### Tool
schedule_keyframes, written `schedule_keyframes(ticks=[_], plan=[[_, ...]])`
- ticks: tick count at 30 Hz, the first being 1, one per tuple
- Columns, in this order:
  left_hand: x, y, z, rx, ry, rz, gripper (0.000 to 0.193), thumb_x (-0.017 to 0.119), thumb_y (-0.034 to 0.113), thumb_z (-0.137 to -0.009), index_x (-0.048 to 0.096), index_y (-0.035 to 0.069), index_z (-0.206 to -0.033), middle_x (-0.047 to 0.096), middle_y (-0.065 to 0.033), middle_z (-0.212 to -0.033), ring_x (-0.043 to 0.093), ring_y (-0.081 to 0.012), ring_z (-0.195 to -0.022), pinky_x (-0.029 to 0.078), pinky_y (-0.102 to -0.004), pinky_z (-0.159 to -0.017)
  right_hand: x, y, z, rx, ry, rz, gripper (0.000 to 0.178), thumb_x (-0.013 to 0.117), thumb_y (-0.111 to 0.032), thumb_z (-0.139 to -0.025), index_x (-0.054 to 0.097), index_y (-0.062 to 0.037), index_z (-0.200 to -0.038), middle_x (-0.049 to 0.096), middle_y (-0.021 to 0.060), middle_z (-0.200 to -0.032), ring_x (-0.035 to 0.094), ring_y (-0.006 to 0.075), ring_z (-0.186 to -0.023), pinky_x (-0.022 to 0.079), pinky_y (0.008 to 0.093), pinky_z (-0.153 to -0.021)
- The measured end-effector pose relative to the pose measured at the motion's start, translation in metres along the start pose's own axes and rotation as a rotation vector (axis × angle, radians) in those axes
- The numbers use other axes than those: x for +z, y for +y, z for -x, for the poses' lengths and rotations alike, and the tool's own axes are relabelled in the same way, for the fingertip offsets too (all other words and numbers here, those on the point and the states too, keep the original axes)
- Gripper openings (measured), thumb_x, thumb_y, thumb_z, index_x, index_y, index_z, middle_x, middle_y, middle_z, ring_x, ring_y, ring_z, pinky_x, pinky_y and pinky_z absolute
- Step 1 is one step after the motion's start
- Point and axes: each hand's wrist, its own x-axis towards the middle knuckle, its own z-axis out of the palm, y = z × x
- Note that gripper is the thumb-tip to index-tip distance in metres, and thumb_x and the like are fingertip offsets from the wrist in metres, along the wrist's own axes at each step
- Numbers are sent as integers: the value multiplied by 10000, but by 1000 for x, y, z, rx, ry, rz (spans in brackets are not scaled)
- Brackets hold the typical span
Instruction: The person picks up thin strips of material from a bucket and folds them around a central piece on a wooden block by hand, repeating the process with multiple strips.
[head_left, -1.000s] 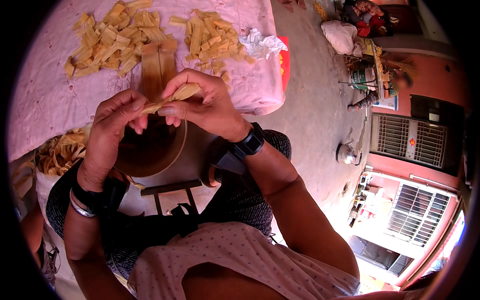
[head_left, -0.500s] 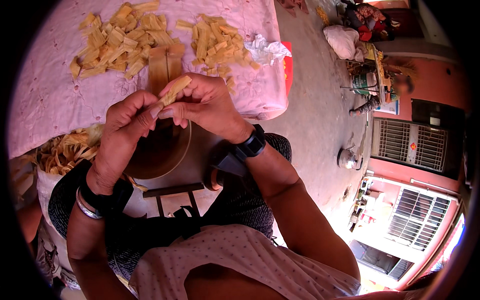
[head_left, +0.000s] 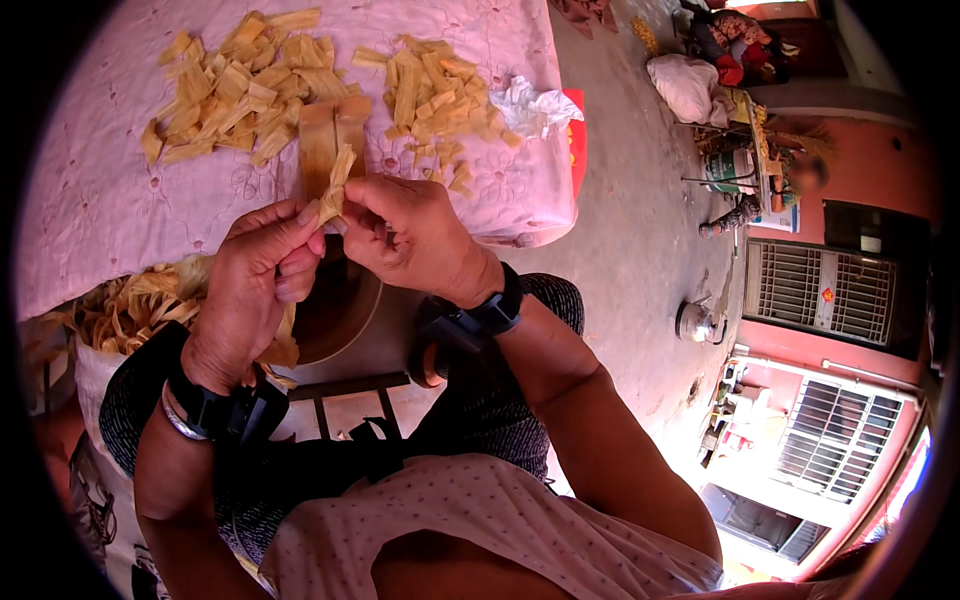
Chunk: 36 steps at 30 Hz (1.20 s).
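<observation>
My left hand (head_left: 268,262) and my right hand (head_left: 415,238) meet at the table's near edge. Between their fingertips they pinch a pale yellow strip of dried husk (head_left: 338,185), folded or twisted where the fingers grip it. Its free end points up, away from me. A longer dried piece (head_left: 286,335) hangs below my left hand; whether the hand holds it I cannot tell. Just beyond the strip lies a flat, grooved wooden piece (head_left: 316,140). Short husk pieces form a larger pile (head_left: 230,90) at the left and a smaller pile (head_left: 430,85) at the right.
A pink cloth (head_left: 100,190) covers the table. Crumpled white tissue (head_left: 535,108) lies at its right edge. Below my hands is a round brown basin (head_left: 345,325). Long husk strips (head_left: 135,310) fill a sack by my left knee. A kettle (head_left: 697,322) stands on the floor at right.
The husk strip has turned more upright. My right hand has come down a little and its fingers have curled in. The long piece under my left hand shows more now.
</observation>
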Motion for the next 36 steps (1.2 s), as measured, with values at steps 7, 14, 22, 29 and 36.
schedule_keyframes(ticks=[7, 14, 22, 29, 36], plan=[[-5, -4, -1, -165, -67, 149, 276, 503, 225, -879, 441, 82, -650, 269, 63, -503, 215, -45, -408, 172, -209, -402, 1, 6, 1, -159, 67, 79, 289, 586, 29, -674, 513, 16, -953, 522, 71, -629, 544, 145, -532, 421, 250, -484], [-5, -5, 0, 42, -3, -362, 214, 554, 205, -857, 594, 15, -767, 502, 13, -569, 356, -40, -437, 283, -185, -424, -10, 3, 0, 210, -217, -640, 262, 610, 35, -755, 515, -1, -996, 568, 31, -885, 575, 76, -777, 465, 195, -633], [-19, 3, -2, 112, 83, -487, 184, 575, 186, -834, 567, 40, -722, 448, 49, -562, 334, -20, -467, 265, -183, -438, 1, 9, 0, 230, -93, -489, 194, 663, 8, -732, 554, -29, -888, 571, 11, -799, 556, 55, -693, 456, 186, -577], [-15, 4, 7, 99, 121, -283, 145, 594, 174, -814, 586, 56, -730, 445, 54, -567, 285, 1, -464, 174, -178, -423, -5, -4, 3, 269, -3, -624, 115, 669, 10, -738, 574, -25, -792, 573, -8, -703, 545, 41, -608, 432, 179, -520], [-14, 18, -1, 151, 152, -365, 178, 582, 151, -805, 519, 75, -658, 361, 82, -541, 239, -3, -456, 158, -194, -435, -20, 5, -5, 345, 22, -672, 101, 620, 58, -761, 557, 8, -821, 581, 47, -699, 547, 67, -569, 452, 198, -498]])
